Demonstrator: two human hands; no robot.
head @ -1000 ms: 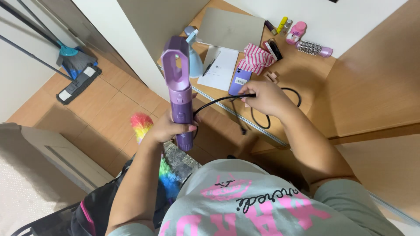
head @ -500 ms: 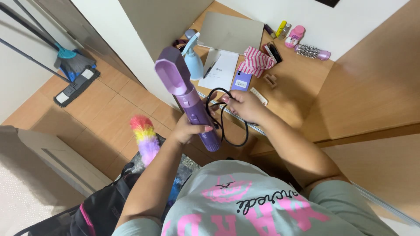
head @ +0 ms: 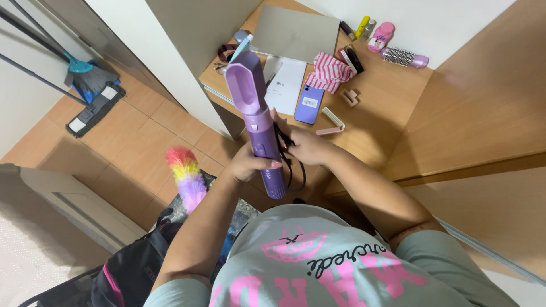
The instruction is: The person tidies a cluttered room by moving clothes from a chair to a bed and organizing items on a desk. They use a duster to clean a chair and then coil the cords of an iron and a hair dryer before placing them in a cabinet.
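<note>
The purple hot-air styler (head: 257,122) stands nearly upright above the desk edge, its lower handle wrapped by the left hand (head: 248,165). It looks rigid, smooth plastic, probably top-heavy, so the narrow grip is the sensible hold. The right hand (head: 304,146), just beside it, is closed on the limp black cord (head: 293,170). Beyond both hands, the wooden desk (head: 392,108) carries a purple phone (head: 309,104). I see no containers.

We cannot see our right hand's (head: 310,149) palm, curled around the cord (head: 291,165). The dryer (head: 257,116) hides part of the paper (head: 290,85). The mop's (head: 94,108) handle runs off the left edge. Small bottles (head: 364,25) are too tiny to identify.
</note>
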